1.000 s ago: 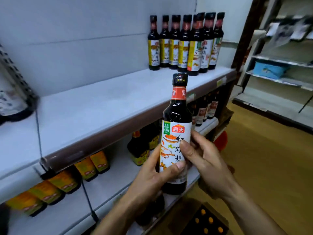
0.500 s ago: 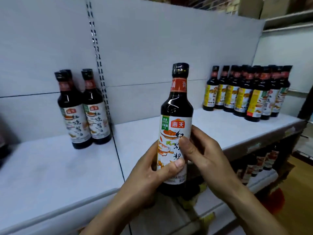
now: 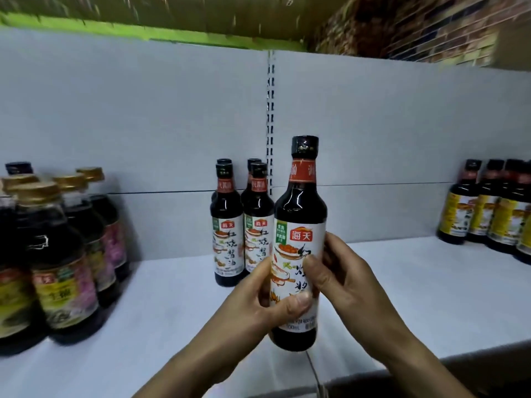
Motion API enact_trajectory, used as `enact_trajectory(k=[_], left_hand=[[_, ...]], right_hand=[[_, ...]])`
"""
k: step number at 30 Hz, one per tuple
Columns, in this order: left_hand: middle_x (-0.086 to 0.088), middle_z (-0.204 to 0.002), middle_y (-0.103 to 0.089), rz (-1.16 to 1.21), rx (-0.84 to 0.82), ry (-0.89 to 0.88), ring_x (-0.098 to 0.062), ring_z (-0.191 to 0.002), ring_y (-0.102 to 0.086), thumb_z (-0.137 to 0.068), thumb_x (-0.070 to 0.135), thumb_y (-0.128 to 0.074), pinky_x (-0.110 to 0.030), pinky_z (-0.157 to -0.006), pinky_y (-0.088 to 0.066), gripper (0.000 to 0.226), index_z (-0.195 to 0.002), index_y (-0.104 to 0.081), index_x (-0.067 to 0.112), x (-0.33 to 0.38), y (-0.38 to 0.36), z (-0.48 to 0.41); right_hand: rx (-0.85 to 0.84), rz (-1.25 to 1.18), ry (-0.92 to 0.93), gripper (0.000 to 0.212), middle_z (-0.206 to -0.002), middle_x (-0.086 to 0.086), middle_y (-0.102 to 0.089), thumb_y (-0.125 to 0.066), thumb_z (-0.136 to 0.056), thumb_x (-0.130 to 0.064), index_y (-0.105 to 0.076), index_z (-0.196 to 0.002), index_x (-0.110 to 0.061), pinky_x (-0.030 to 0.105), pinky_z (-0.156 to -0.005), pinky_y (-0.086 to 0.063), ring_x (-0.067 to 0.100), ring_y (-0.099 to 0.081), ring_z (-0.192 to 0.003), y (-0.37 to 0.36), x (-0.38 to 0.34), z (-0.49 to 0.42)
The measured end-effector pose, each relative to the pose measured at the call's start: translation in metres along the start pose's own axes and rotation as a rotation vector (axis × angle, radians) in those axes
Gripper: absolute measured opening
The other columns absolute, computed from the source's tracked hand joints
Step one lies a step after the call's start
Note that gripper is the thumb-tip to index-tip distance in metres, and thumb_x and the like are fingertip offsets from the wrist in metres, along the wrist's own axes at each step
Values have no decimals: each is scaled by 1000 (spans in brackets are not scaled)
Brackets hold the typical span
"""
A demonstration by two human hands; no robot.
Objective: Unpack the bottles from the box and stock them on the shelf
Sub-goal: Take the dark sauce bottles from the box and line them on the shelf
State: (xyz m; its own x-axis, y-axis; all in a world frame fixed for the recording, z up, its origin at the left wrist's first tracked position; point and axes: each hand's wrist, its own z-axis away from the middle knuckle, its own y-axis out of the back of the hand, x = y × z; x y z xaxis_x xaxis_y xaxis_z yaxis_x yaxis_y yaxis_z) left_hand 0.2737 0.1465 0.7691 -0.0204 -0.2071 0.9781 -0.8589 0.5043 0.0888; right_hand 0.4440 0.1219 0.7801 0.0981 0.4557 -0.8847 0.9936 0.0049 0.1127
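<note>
Wrapping fingers and thumbs round the label, your left hand [image 3: 258,307] and right hand [image 3: 355,285] grip the soy sauce bottle [image 3: 300,205] upright over the front of the white shelf [image 3: 416,297]. Whether its base touches, I cannot tell. The matching bottles [image 3: 228,225] stand just behind and to the left, near the back panel [image 3: 143,124]. I'd set it beside them, label forward, base flat before either thumb loosens. Lower it gently, since glass probably slides on that smooth surface.
</note>
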Motion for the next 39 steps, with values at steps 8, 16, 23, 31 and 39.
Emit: enact_trajectory(k=[8, 16, 23, 31, 39], left_hand=[[14, -143, -61, -66, 12, -6, -10, -135, -56, -90, 36, -73, -48, -119, -39, 63, -146, -46, 40, -16, 43, -11], [12, -142, -62, -141, -13, 24, -8, -135, -55, -95, 28, -72, -46, -119, -39, 57, -145, -45, 38, -34, 70, -20], [9, -148, -57, -139, -61, 4, -12, -140, -51, -98, 18, -68, -44, -120, -37, 65, -152, -35, 34, -46, 83, -20], [11, -148, -56, -140, -30, 2, -13, -141, -50, -94, 27, -74, -47, -120, -37, 70, -151, -35, 38, -58, 94, -29], [10, -133, -68, -209, 34, 25, -16, -128, -61, -81, 38, -82, -46, -113, -46, 65, -138, -52, 38, -58, 104, -38]], right_hand=[[-99, -67, -31, 45, -122, -13, -74, -58, -91, -26, -53, -135, -20, 18, -86, -57, 5, -70, -113, -26, 22, -35], [-179, -76, -109, 49, -125, -12, -73, -62, -88, -27, -51, -136, -23, 25, -93, -58, 7, -68, -118, -38, 50, -56], [-242, -41, -130, 57, -133, -5, -69, -64, -91, -25, -44, -144, -20, 34, -104, -54, 12, -64, -126, -46, 66, -63], [-284, -35, -117, 57, -136, -10, -67, -61, -92, -27, -41, -146, -25, 26, -100, -54, 8, -63, -127, -51, 74, -72], [-267, 36, -72, 59, -136, -17, -65, -61, -92, -33, -39, -147, -34, 29, -103, -54, 4, -63, -125, -54, 78, -75]])
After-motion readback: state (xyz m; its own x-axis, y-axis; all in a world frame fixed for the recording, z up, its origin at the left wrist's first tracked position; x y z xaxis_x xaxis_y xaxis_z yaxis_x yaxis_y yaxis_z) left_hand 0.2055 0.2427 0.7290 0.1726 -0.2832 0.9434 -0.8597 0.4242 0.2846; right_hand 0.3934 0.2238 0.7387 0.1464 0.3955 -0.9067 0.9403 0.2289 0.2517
